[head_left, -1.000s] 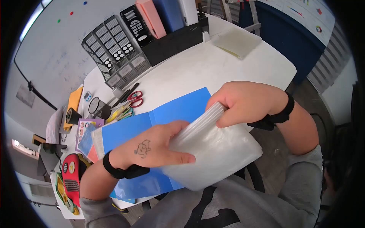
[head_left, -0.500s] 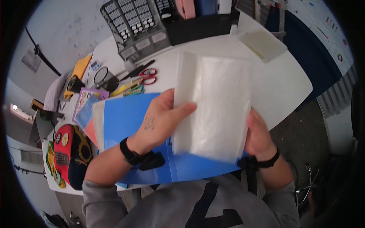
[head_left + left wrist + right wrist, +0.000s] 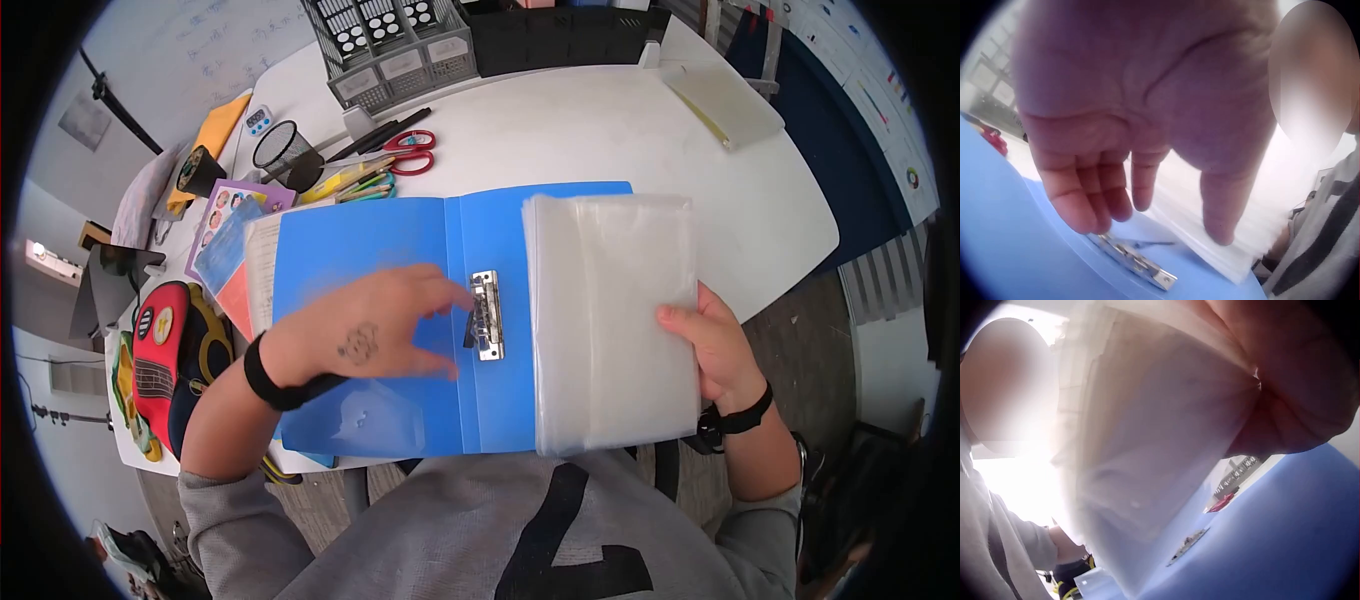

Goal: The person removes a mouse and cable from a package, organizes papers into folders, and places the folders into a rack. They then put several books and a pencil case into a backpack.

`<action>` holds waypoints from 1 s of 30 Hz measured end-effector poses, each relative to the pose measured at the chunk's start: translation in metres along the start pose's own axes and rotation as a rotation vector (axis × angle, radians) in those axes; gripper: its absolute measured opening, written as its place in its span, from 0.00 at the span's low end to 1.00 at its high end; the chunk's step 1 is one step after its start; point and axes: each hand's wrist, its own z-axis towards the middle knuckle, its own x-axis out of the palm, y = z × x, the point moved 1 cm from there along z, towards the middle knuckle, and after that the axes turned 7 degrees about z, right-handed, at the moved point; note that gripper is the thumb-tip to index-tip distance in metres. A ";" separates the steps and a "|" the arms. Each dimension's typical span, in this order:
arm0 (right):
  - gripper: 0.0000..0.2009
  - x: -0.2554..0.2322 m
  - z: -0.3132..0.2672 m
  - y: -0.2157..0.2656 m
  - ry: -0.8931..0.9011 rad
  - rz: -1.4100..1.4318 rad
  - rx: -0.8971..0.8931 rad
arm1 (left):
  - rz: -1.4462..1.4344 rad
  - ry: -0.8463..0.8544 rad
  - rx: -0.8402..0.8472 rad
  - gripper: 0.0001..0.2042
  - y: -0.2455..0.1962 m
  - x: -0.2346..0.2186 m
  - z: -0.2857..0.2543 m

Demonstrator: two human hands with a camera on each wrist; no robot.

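A blue folder (image 3: 365, 235) lies spread on the table, with a metal lever clip (image 3: 488, 318) near its spine. My right hand (image 3: 722, 350) grips a stack of clear plastic sleeves (image 3: 620, 330) by its right edge, thumb on top, over the folder's right cover. In the right wrist view the sleeves (image 3: 1154, 437) hang from that hand. My left hand (image 3: 385, 325) is just left of the clip, thumb and fingers spread apart and fingertips right at it. The left wrist view shows the palm (image 3: 1147, 81) holding nothing, above the clip (image 3: 1138, 262).
Red-handled scissors (image 3: 410, 160), a mesh pen cup (image 3: 285, 155) and several pens lie behind the folder. A grey organizer (image 3: 400, 75) stands at the back. A red pencil case (image 3: 165, 350) is at left, a clear folder (image 3: 735, 115) at far right.
The sleeves, gripped by both hands earlier, were turned upright and moved over the folder's right cover. My left hand has let go and moved to the clip; the right still holds them.
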 end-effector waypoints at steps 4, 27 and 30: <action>0.25 0.009 0.006 -0.010 0.005 -0.002 0.112 | 0.133 -0.150 0.124 0.18 0.005 0.021 0.002; 0.26 -0.001 0.013 -0.025 -0.111 -0.310 0.145 | 0.232 -0.304 -0.097 0.11 0.060 0.026 0.058; 0.26 0.002 0.013 -0.023 -0.125 -0.337 0.106 | 0.332 -0.304 -0.059 0.12 0.059 0.031 0.057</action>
